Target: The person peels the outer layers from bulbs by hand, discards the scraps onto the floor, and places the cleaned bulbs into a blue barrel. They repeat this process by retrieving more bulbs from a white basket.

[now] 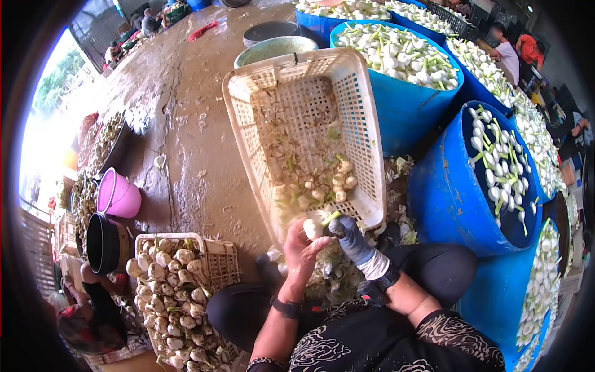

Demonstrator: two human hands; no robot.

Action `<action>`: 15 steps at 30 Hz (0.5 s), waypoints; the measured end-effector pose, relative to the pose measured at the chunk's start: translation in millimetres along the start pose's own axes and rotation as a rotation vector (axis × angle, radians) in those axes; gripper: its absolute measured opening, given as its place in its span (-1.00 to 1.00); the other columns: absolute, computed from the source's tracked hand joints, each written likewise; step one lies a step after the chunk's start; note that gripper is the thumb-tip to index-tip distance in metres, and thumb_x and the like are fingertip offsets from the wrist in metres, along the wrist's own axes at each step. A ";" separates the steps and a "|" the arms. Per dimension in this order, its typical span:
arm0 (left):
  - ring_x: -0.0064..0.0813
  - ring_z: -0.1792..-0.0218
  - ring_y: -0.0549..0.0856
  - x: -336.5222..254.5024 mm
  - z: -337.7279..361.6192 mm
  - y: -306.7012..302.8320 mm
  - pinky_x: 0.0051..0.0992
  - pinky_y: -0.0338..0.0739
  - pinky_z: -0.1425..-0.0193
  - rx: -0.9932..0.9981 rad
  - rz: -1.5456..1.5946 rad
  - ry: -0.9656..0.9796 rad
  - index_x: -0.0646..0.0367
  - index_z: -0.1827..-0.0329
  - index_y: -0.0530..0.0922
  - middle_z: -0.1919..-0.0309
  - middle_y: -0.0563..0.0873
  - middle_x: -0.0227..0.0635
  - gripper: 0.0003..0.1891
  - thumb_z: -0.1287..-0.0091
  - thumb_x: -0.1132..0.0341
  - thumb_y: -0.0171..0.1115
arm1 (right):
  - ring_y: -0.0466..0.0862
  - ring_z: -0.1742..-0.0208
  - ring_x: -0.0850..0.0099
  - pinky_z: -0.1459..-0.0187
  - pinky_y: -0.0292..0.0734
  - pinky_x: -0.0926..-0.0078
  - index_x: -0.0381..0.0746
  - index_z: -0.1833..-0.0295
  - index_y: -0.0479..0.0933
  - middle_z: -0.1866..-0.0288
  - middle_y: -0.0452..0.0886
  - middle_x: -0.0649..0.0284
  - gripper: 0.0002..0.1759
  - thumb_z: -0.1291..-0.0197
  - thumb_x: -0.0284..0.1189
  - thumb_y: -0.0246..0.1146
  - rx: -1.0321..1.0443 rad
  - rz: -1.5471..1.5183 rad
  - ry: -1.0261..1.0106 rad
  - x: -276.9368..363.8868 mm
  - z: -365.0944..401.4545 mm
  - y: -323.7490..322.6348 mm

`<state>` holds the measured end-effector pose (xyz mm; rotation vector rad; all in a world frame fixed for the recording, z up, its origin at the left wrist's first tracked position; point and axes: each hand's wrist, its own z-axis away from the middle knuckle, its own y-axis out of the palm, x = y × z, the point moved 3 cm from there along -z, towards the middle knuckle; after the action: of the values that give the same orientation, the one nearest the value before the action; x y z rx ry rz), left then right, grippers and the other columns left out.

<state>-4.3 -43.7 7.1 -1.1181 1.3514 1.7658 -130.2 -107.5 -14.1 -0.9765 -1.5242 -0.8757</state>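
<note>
My bare left hand (300,249) grips a white, peeled garlic bulb (313,229) with a short green stem pointing to the right. My right hand (352,240), in a grey glove with white wrapping at the wrist, is closed right beside the stem. What its fingers hold, if anything, is hidden. Just beyond both hands lies a dirty pale plastic crate (370,118), tilted, with a few unpeeled bulbs (341,180) and scraps at its near end. Peelings (328,273) are heaped below my hands, between my legs.
A second crate (220,263) of unpeeled garlic stands at my left. On the right, a blue tub (434,186) holds peeled bulbs, with more full blue tubs (396,105) behind. Pink (121,195) and black buckets (102,242) stand left on wet floor. Other people sit around the edges.
</note>
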 end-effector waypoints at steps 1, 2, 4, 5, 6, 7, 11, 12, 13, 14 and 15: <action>-0.54 0.14 0.65 -1.0 0.9 1.4 -0.56 0.60 0.10 -0.005 -0.075 0.066 0.33 -0.19 0.38 0.13 0.65 -0.32 -0.36 -0.06 0.42 0.52 | 0.53 0.30 0.61 0.31 0.44 0.54 -0.30 0.07 0.55 0.26 0.61 0.31 -0.63 -0.30 -0.18 0.25 0.001 0.000 0.001 -2.5 1.4 -0.5; -0.49 0.04 0.65 0.3 1.4 1.6 -0.53 0.61 0.01 0.008 -0.073 0.069 0.32 -0.19 0.36 0.09 0.65 -0.27 -0.31 0.00 0.44 0.55 | 0.51 0.32 0.60 0.32 0.43 0.52 -0.31 0.12 0.56 0.31 0.60 0.32 -0.65 -0.32 -0.19 0.24 0.029 -0.017 0.102 4.1 1.3 3.7; -0.51 0.10 0.66 9.5 0.1 -3.0 -0.55 0.61 0.07 -0.003 -0.108 0.104 0.33 -0.18 0.36 0.12 0.66 -0.28 -0.31 0.00 0.43 0.56 | 0.48 0.40 0.57 0.33 0.42 0.47 -0.33 0.28 0.57 0.48 0.57 0.36 -0.66 -0.36 -0.24 0.19 -0.009 -0.012 0.230 16.7 2.9 12.6; -0.53 0.16 0.67 6.1 -0.9 -1.4 -0.56 0.61 0.13 -0.016 -0.142 0.142 0.34 -0.18 0.36 0.16 0.67 -0.28 -0.31 0.00 0.42 0.56 | 0.48 0.40 0.57 0.33 0.42 0.47 -0.33 0.28 0.57 0.48 0.57 0.36 -0.66 -0.36 -0.24 0.19 -0.009 -0.012 0.231 11.6 4.4 14.3; -0.53 0.16 0.67 3.2 -0.1 -0.8 -0.56 0.61 0.13 -0.018 -0.143 0.141 0.34 -0.18 0.36 0.16 0.67 -0.28 -0.31 0.00 0.42 0.56 | 0.48 0.42 0.56 0.33 0.43 0.45 -0.33 0.28 0.57 0.50 0.56 0.33 -0.66 -0.36 -0.24 0.19 -0.059 0.050 0.199 5.4 5.4 14.0; -0.56 0.23 0.66 1.5 1.2 -1.2 -0.59 0.61 0.18 -0.035 -0.133 0.063 0.31 -0.14 0.38 0.20 0.66 -0.29 -0.34 0.02 0.44 0.57 | 0.47 0.43 0.55 0.33 0.43 0.43 -0.33 0.28 0.56 0.52 0.56 0.31 -0.67 -0.36 -0.25 0.19 -0.109 0.112 0.167 0.8 6.1 12.6; -0.64 0.47 0.61 -3.2 -2.1 -3.4 -0.66 0.52 0.46 -0.072 -0.148 -0.061 0.25 0.01 0.48 0.44 0.61 -0.39 -0.50 -0.03 0.37 0.55 | 0.53 0.42 0.43 0.34 0.42 0.38 -0.33 0.22 0.55 0.47 0.57 0.18 -0.73 -0.36 -0.31 0.17 0.001 0.190 0.146 6.4 7.2 4.7; -0.64 0.47 0.61 -5.1 -3.2 -4.7 -0.66 0.52 0.46 -0.072 -0.149 -0.061 0.25 0.01 0.48 0.44 0.61 -0.39 -0.50 -0.03 0.37 0.55 | 0.54 0.43 0.35 0.35 0.42 0.36 -0.33 0.21 0.55 0.45 0.57 0.13 -0.77 -0.35 -0.36 0.15 0.063 0.222 0.036 4.5 7.3 2.8; -0.64 0.55 0.58 -4.8 -3.7 -6.9 -0.66 0.48 0.54 -0.084 -0.048 -0.148 0.24 0.04 0.49 0.49 0.59 -0.41 -0.57 -0.10 0.31 0.49 | 0.55 0.44 0.26 0.35 0.41 0.35 -0.33 0.20 0.54 0.44 0.57 0.08 -0.80 -0.34 -0.40 0.14 0.125 0.254 -0.075 1.7 7.6 2.4; -0.64 0.62 0.55 -3.6 -3.5 -8.7 -0.66 0.44 0.62 -0.095 0.053 -0.235 0.23 0.07 0.51 0.53 0.58 -0.43 -0.63 -0.16 0.24 0.42 | 0.58 0.41 0.12 0.35 0.42 0.28 -0.33 0.20 0.55 0.42 0.58 0.02 -0.83 -0.29 -0.43 0.15 0.108 0.320 -0.123 -2.9 9.4 1.7; -0.64 0.62 0.55 -2.7 -3.9 -11.2 -0.66 0.44 0.62 -0.094 0.052 -0.237 0.23 0.07 0.51 0.53 0.58 -0.43 -0.63 -0.16 0.24 0.42 | 0.58 0.41 0.12 0.35 0.42 0.28 -0.33 0.20 0.55 0.42 0.58 0.02 -0.83 -0.29 -0.43 0.15 0.106 0.320 -0.122 3.8 8.1 1.0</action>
<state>7.5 -44.5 4.4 -0.8961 1.1746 1.9482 -132.8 -99.3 -11.6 -1.1729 -1.4477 -0.5119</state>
